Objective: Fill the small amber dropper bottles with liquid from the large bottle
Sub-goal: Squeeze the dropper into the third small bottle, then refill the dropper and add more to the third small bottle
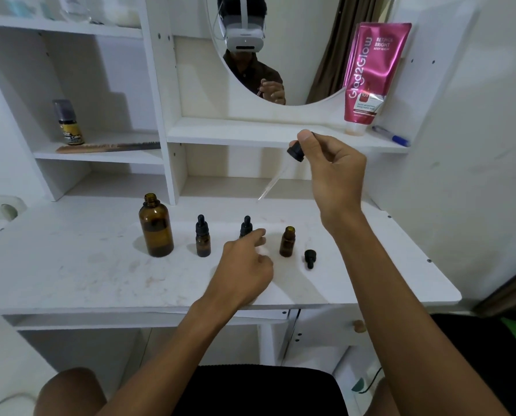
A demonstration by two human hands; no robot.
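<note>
The large amber bottle (155,227) stands uncapped on the white desk (70,274). To its right stand three small amber bottles: one capped (203,237), one capped (246,226) and partly hidden behind my left hand (247,262), and one uncapped (287,242). A small black dropper cap (309,257) lies beside the uncapped one. My left hand reaches to the middle small bottle with loosely extended fingers; whether it touches is unclear. My right hand (331,172) is raised above the desk and pinches the black cap of a long glass dropper (280,172), whose tip points down-left.
A pink lotion tube (371,76) and a blue pen (392,136) sit on the shelf under the oval mirror (298,55). A small bottle (69,123) and a comb (106,147) lie in the left cubby. My knees and a black seat are below the desk edge.
</note>
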